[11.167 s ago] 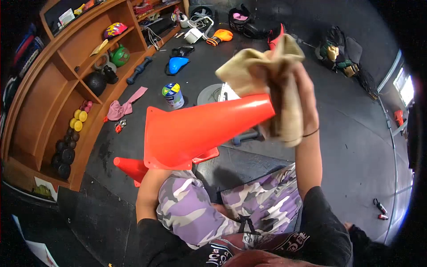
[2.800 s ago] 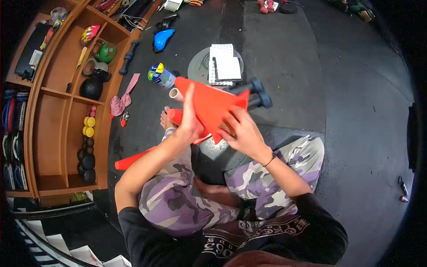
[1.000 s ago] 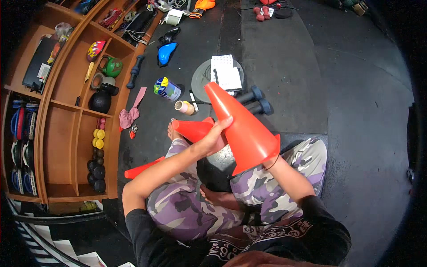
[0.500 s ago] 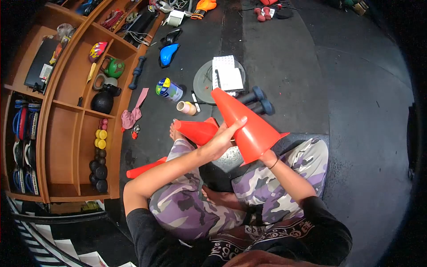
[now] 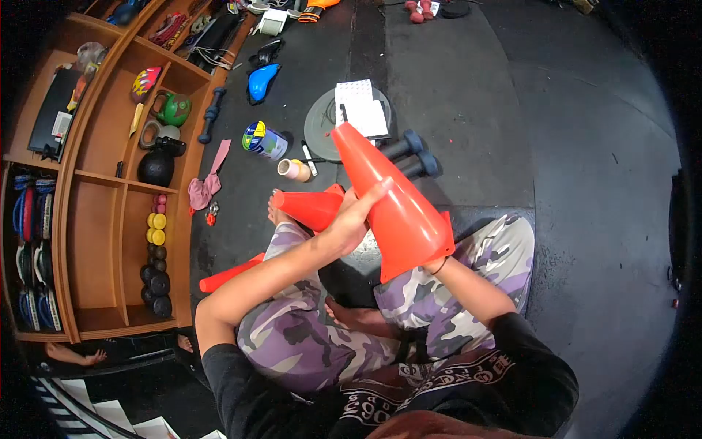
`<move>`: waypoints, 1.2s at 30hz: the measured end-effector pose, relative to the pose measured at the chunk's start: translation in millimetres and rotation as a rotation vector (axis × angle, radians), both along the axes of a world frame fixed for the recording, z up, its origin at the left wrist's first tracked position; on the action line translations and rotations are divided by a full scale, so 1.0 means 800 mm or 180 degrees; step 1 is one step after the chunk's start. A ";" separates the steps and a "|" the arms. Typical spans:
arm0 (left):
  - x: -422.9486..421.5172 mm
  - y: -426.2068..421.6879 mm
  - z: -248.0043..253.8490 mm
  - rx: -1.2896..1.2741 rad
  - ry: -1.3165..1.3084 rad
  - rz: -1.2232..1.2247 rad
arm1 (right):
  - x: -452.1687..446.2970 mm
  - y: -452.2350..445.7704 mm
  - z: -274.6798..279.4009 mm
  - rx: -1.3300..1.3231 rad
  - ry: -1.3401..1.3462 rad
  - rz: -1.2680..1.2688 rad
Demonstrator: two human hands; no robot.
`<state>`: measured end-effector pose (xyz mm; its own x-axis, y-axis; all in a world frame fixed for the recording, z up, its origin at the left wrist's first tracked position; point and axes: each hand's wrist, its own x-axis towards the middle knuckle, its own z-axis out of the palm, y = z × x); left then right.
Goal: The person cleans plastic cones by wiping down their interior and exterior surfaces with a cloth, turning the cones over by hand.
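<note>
My left hand (image 5: 354, 222) is closed around the side of an orange-red traffic cone (image 5: 411, 219), its thumb lying across the front. The cone tilts, with its narrow tip pointing up and left and its wide base toward me. At that base is my right hand (image 5: 436, 265); its fingers are hidden by the cone. A second cone (image 5: 311, 208) lies on its side beside my left hand, near a bare foot. Part of a third cone (image 5: 230, 274) shows to the left of my left forearm.
Ahead are a grey weight plate (image 5: 322, 132) with papers (image 5: 365, 117), blue dumbbells (image 5: 409, 155), a tin (image 5: 263, 140), a tape roll (image 5: 294, 170) and a marker (image 5: 309, 159). A wooden shelf (image 5: 91, 249) stands left. Another person's limb (image 5: 77, 355) shows at lower left.
The held cone has turned a little, so its base now faces more toward me and its flange shows differently. The whole view has shifted slightly; a limb appears at lower left.
</note>
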<state>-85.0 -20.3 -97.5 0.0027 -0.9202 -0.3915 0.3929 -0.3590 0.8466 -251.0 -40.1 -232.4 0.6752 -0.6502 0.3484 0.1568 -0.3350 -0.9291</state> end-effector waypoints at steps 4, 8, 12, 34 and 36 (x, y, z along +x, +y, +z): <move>0.019 0.009 -0.002 0.0282 0.1157 -0.0344 | -0.008 -0.006 -0.004 0.0082 0.0009 0.0039; 0.022 0.002 0.027 -0.0384 0.0412 -0.1100 | -0.010 0.004 -0.002 0.0189 0.0044 0.0039; 0.031 0.003 -0.003 -0.0171 0.0313 -0.0361 | -0.017 -0.012 -0.001 0.0227 0.0043 0.0057; -0.002 0.003 0.000 0.0478 0.0389 0.0463 | -0.002 0.002 0.028 0.0536 0.0091 0.0079; 0.004 0.004 -0.008 0.0422 0.0460 0.0495 | -0.012 0.011 0.025 0.0583 0.0090 0.0081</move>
